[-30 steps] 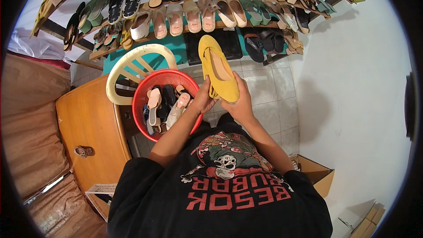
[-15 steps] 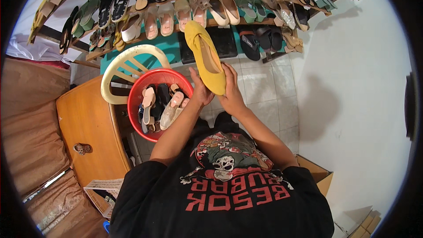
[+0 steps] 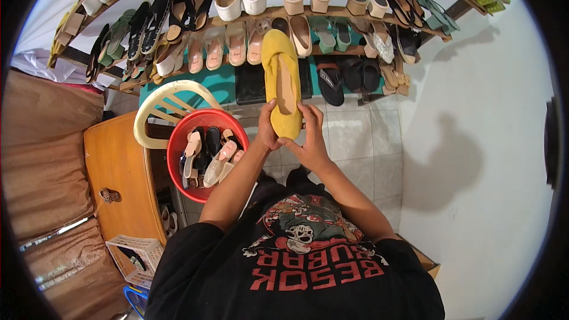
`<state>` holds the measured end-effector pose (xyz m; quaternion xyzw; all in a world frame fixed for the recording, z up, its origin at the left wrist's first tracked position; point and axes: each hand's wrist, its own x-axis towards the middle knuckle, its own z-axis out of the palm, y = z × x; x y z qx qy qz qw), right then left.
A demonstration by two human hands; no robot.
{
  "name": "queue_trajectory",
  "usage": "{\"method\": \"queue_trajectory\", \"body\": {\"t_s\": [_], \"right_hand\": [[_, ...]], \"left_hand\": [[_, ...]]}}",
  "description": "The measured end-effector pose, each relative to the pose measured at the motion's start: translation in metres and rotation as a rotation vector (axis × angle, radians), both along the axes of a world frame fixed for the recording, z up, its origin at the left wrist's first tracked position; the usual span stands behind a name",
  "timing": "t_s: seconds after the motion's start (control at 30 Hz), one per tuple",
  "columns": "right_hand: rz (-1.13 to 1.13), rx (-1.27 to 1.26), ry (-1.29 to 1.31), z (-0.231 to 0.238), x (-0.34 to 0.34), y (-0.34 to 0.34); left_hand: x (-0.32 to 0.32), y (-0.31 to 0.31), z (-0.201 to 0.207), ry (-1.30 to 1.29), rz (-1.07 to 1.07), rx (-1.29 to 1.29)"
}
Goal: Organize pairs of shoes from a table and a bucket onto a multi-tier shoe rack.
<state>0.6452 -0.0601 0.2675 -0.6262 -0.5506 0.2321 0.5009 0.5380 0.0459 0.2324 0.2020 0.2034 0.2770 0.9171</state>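
I hold a yellow flat shoe [image 3: 280, 80] upright in front of me, toe pointing up toward the shoe rack [image 3: 278, 13]. My left hand [image 3: 267, 127] grips its heel end from the left. My right hand [image 3: 310, 136] grips the same end from the right. The shoe's toe overlaps the rack's middle shelf, among several sandals and slippers. A red basket [image 3: 178, 148] with several sandals inside sits to the left of my left forearm.
A cream plastic chair [image 3: 155, 112] stands behind the red basket. A wooden cabinet [image 3: 115, 172] is on the left, with a white wire basket [image 3: 137, 253] below it. A white wall is on the right, and a cardboard box [image 3: 427, 261] at its foot.
Both hands have raised the yellow shoe and turned it from tilted to upright, bringing it closer to the rack. The view has shifted up toward the shelves.
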Motion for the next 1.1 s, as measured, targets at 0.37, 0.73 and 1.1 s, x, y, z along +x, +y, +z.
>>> {"method": "queue_trajectory", "body": {"t_s": [0.37, 0.73, 1.1], "right_hand": [[0.096, -0.166, 0.947, -0.003, 0.085, 0.046], [-0.129, -0.16, 0.876, -0.029, 0.022, 0.002], [-0.25, -0.209, 0.674, -0.031, -0.002, 0.012]], "left_hand": [[0.006, -0.057, 0.007, -0.103, -0.295, -0.104], [-0.007, -0.03, 0.007, 0.696, -0.072, 0.683], [-0.019, -0.003, 0.005, 0.685, -0.078, 1.168]]}}
